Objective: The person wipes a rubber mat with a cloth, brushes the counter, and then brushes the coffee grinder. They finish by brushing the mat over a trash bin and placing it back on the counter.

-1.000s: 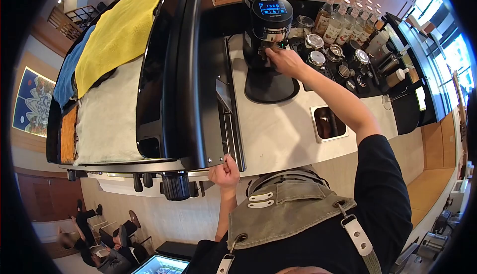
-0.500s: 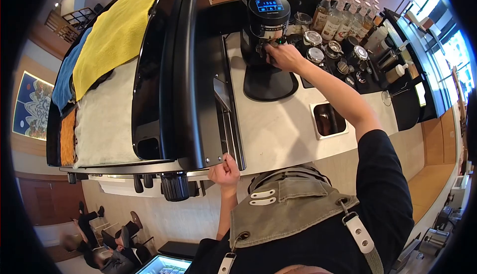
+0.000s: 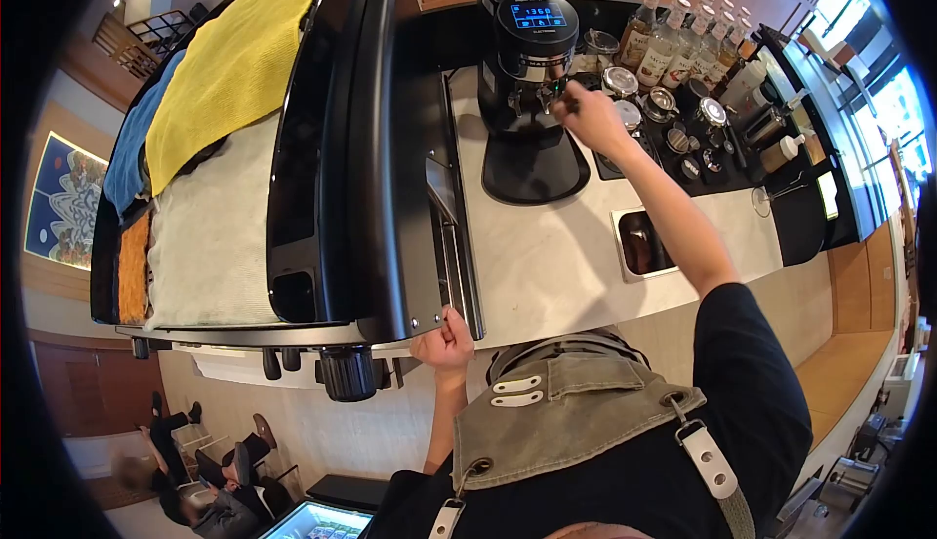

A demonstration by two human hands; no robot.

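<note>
The grinder (image 3: 532,46) stands in the upper middle of the frame, at the back of the table (image 3: 542,280). Its screen (image 3: 540,17) glows blue with small digits, probably 1360; the band (image 3: 535,68) below shows the letters MAZZ, then blurs. The bottles (image 3: 673,46) at the upper right wear pale labels, their print too small to read.

The right hand (image 3: 597,121) is just beside the grinder, below its head, fingers curled in. Its grip is narrow, with something dark at the fingertips; I cannot tell whether it is held. At bottom centre the left hand (image 3: 444,342) is at the lower edge of the black machine (image 3: 366,197), its grip folded small; whether it holds anything, I cannot tell.

The table is pale, with a steel bin (image 3: 617,246) sunk in it at right of centre. The machine, at left, is covered with white (image 3: 215,227), yellow (image 3: 229,70), blue (image 3: 142,148) and orange cloths (image 3: 134,266). A lit picture (image 3: 63,202) hangs far left; people (image 3: 220,505) sit at lower left.
</note>
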